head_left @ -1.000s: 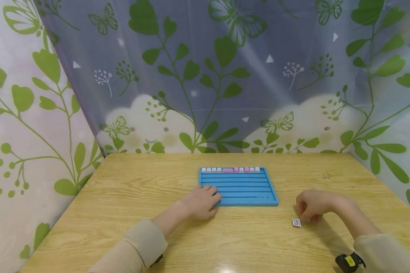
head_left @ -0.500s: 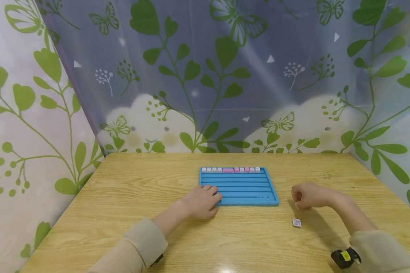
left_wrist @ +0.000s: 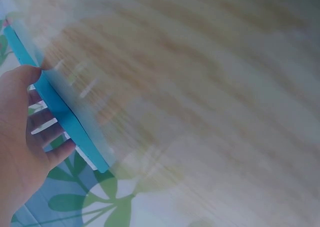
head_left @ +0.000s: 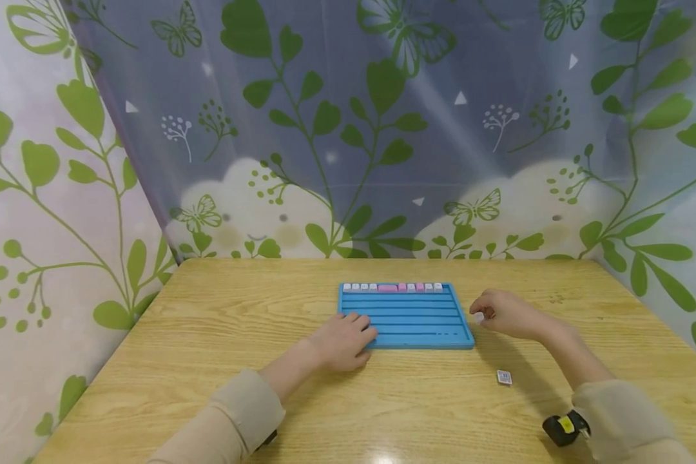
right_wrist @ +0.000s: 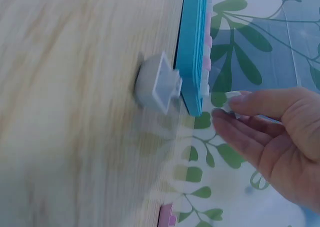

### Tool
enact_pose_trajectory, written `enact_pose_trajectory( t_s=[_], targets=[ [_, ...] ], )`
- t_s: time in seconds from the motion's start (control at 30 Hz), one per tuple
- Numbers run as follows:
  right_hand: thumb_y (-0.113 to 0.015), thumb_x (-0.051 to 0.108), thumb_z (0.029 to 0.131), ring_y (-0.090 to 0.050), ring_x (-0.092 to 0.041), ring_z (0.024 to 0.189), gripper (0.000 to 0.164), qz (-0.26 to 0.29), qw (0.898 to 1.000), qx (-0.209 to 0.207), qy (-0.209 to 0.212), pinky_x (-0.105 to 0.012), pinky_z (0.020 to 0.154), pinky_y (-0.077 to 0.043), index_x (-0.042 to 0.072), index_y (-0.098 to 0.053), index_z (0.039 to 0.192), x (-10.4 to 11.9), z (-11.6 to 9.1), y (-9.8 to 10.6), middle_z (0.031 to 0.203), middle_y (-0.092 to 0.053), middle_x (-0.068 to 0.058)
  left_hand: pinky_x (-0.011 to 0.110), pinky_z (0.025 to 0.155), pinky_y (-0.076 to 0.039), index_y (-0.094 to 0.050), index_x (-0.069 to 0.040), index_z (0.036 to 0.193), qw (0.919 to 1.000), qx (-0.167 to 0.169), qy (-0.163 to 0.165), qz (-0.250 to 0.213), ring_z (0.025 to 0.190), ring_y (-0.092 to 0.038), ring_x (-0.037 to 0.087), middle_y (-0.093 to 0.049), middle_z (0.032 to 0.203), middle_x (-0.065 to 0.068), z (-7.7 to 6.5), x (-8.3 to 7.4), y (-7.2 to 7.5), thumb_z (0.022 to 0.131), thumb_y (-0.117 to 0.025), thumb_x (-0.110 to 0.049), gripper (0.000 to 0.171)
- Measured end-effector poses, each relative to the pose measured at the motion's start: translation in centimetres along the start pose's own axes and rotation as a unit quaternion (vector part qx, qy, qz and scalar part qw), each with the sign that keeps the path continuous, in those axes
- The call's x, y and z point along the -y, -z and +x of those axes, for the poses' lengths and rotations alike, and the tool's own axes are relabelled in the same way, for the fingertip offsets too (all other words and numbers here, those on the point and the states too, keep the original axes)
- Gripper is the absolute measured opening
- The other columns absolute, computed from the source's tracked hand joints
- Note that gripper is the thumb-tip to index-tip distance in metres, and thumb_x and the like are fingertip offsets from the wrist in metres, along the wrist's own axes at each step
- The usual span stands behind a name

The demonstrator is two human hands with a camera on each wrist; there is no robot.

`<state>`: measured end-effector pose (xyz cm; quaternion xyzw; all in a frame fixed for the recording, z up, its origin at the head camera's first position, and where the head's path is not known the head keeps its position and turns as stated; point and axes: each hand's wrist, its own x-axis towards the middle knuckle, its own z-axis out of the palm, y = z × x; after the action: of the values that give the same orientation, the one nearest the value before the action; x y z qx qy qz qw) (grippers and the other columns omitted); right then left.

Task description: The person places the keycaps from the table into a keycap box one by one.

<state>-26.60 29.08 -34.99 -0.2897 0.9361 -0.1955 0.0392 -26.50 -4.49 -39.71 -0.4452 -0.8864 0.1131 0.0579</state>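
Note:
A light blue keyboard frame (head_left: 408, 316) with grooved rows lies on the wooden table. White and pink keycaps (head_left: 387, 289) line its far row. My left hand (head_left: 342, 341) lies over the frame's near left corner; in the left wrist view the thumb presses its near side while the fingers reach round onto it, gripping the edge. Just right of the frame, my right hand (head_left: 509, 313) pinches a small white keycap (head_left: 479, 317) between thumb and fingertips, above the table. Another white keycap (head_left: 503, 377) lies on the table nearer me, hollow side up with its stem showing.
In the right wrist view, a pink keycap (right_wrist: 166, 215) stands on the table at the bottom edge. A patterned curtain with leaves (head_left: 383, 161) hangs behind the table (head_left: 238, 296). A black wrist strap device (head_left: 565, 426) hangs below the right sleeve.
My right hand has lifted from beside the loose keycap and moved left and away from me towards the frame, carrying a white keycap. The left hand has stayed in place.

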Motion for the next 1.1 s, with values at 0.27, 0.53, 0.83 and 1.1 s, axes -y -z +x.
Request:
enact_pose_trajectory(
  t_s=[0.27, 0.53, 0.83, 1.1],
  targets=[
    [-0.062, -0.005, 0.082, -0.059, -0.029, 0.087, 0.023, 0.004, 0.999, -0.048, -0.005, -0.039, 0.072, -0.050, -0.008, -0.061, 0.105, 1.2, 2.4, 0.3, 0.098, -0.060, -0.015, 0.035, 0.082, -0.043, -0.052, -0.017, 0.119, 1.0000, 0.004, 0.002, 0.000, 0.097, -0.048, 0.018, -0.051, 0.106, 0.001, 0.0, 0.0, 0.3, 0.096, -0.044, -0.038, 0.032],
    [-0.061, -0.001, 0.085, -0.059, -0.030, 0.091, 0.025, 0.016, 0.999, -0.050, -0.006, -0.040, 0.075, -0.050, -0.005, -0.060, 0.110, 2.4, 4.6, 0.3, 0.104, -0.060, -0.016, 0.035, 0.082, -0.043, -0.052, -0.017, 0.119, 1.0000, 0.005, 0.003, 0.002, 0.098, -0.048, 0.018, -0.051, 0.106, 0.001, 0.0, 0.1, 0.3, 0.095, -0.044, -0.038, 0.033],
    [-0.061, -0.001, 0.084, -0.059, -0.026, 0.089, 0.029, 0.018, 0.998, -0.058, 0.005, -0.038, 0.073, -0.049, -0.004, -0.060, 0.113, 2.7, 5.7, -0.2, 0.107, -0.060, -0.016, 0.035, 0.082, -0.043, -0.052, -0.017, 0.119, 1.0000, 0.009, 0.000, -0.002, 0.098, -0.047, 0.018, -0.050, 0.106, 0.001, 0.0, 0.1, 0.2, 0.096, -0.044, -0.038, 0.033],
    [-0.063, -0.001, 0.082, -0.056, -0.019, 0.079, 0.023, 0.001, 0.996, -0.078, 0.035, -0.035, 0.068, -0.048, -0.002, -0.063, 0.105, 2.7, 6.5, -0.7, 0.098, -0.060, -0.011, 0.034, 0.082, -0.042, -0.051, -0.017, 0.119, 0.9999, 0.013, 0.001, -0.001, 0.099, -0.047, 0.018, -0.050, 0.106, 0.000, 0.0, 0.0, 0.2, 0.096, -0.044, -0.039, 0.033]
  ],
)
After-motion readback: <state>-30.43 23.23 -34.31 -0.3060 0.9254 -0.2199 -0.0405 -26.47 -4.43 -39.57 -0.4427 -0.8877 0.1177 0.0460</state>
